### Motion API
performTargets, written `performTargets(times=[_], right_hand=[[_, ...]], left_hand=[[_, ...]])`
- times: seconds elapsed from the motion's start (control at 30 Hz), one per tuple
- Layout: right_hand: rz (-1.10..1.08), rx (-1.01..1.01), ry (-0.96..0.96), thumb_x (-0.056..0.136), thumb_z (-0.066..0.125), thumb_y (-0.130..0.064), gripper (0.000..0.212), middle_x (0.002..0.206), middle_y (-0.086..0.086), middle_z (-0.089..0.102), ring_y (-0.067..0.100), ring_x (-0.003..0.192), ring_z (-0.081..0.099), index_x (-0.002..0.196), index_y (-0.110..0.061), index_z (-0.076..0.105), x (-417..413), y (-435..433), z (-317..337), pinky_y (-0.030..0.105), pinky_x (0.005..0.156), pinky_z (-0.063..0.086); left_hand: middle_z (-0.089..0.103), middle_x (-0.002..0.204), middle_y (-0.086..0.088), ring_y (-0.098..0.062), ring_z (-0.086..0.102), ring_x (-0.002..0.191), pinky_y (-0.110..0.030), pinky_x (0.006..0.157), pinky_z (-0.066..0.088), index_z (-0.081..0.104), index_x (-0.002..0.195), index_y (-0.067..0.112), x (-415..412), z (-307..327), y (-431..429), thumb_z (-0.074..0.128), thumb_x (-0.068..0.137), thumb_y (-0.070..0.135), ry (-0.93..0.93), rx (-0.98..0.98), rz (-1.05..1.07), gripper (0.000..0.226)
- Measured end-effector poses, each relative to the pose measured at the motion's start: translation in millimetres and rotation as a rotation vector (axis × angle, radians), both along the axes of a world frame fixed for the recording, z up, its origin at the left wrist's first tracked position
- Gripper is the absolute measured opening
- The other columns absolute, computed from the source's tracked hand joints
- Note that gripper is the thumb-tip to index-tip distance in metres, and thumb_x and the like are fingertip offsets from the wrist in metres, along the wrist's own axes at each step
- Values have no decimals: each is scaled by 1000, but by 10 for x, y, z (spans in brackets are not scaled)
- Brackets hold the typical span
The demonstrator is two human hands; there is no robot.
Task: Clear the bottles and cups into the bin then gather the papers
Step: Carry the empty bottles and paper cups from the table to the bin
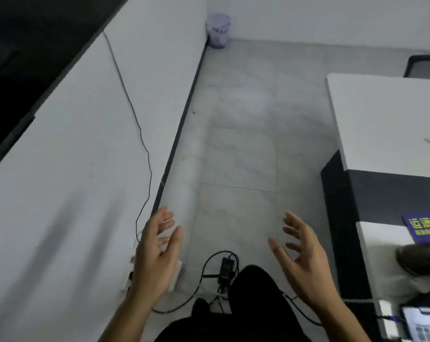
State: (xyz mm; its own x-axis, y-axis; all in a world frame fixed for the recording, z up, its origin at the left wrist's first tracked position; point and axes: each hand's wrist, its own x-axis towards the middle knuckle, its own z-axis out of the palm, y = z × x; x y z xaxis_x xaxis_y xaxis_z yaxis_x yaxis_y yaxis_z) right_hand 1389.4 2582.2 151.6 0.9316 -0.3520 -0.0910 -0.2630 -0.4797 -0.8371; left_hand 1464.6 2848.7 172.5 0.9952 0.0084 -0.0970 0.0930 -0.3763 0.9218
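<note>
Grey floor tiles (241,154) are stretching ahead, and the bin (218,30) is sitting well beyond the counter's (381,119) far end. The left hand (157,253) and right hand (300,257) are hovering left of the counter, fingers spread, holding nothing. At the counter's near end a blue paper (423,228) is lying beside a blurred dark container (416,257).

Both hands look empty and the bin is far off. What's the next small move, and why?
Probably turn right and reach the right hand toward the dark container, blurred, on the white desk. That hand and the left hand are open and empty, so going to the bin in the far corner now would carry nothing.
</note>
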Motion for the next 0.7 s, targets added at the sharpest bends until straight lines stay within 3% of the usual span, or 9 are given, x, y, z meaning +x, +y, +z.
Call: performTargets(times=[0.17,0.3,0.47,0.57,0.7], right_hand=[[-192,68,-30,83,61,-53,64,130,-26,48,-7,118,51,141,-41,38,627,-311,28,22,88,51],[-280,111,-12,84,61,-53,65,130,-27,47,-8,119,51,143,-38,38,1329,-713,-271,21,87,50],[-334,157,18,88,69,-37,58,128,-19,55,-6,116,54,137,-43,39,2635,-1586,-663,27,92,54],[-330,147,22,89,70,-32,56,127,-16,58,-9,114,54,139,-36,44,3456,-2205,-575,16,87,50],[-306,120,-13,90,70,-33,55,128,-17,58,-5,115,56,139,-35,45,4459,-2933,-160,24,89,53]], left_hand=[[60,127,13,1,57,116,-5,84,44,48,138,24,1132,103,-501,60,94,15,-21,17,-181,46],[61,126,13,-1,58,116,-6,85,45,50,137,24,1973,-182,-1044,62,94,12,29,34,-260,46],[63,124,11,-6,60,116,-10,83,47,52,124,41,3236,-546,-1938,64,92,10,96,89,-275,46],[62,125,10,1,60,112,-7,80,46,53,128,33,4053,-373,-2463,63,92,13,95,91,-275,43],[63,122,11,13,58,105,-1,78,45,54,132,25,5041,81,-3044,62,94,17,21,47,-222,40]])
